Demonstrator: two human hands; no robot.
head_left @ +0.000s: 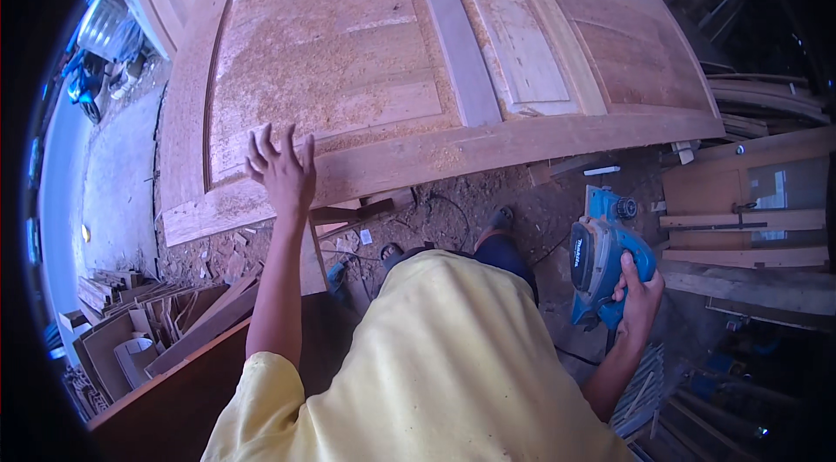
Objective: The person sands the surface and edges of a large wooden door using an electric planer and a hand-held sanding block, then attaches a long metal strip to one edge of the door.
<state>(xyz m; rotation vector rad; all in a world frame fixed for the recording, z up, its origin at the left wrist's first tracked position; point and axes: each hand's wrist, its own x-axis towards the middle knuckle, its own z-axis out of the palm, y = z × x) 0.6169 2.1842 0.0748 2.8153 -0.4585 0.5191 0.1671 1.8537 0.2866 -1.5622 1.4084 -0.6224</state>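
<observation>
At door (435, 70) edge | left hand (283, 170) grip spread, empty, over shavings (322, 53) | right hand (640, 296) grip closed on planer (605, 257) | step: likely clearing between passes | next: lift planer onto door

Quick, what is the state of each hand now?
Left hand: open, fingers spread, over the wooden door panel, holding nothing.
Right hand: closed on the blue electric planer.

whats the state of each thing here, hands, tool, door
left hand: open, fingers spread, over the door's near edge
right hand: closed around the planer's handle
blue electric planer: held low at the person's side, off the door
wooden door: lying flat, strewn with shavings
</observation>
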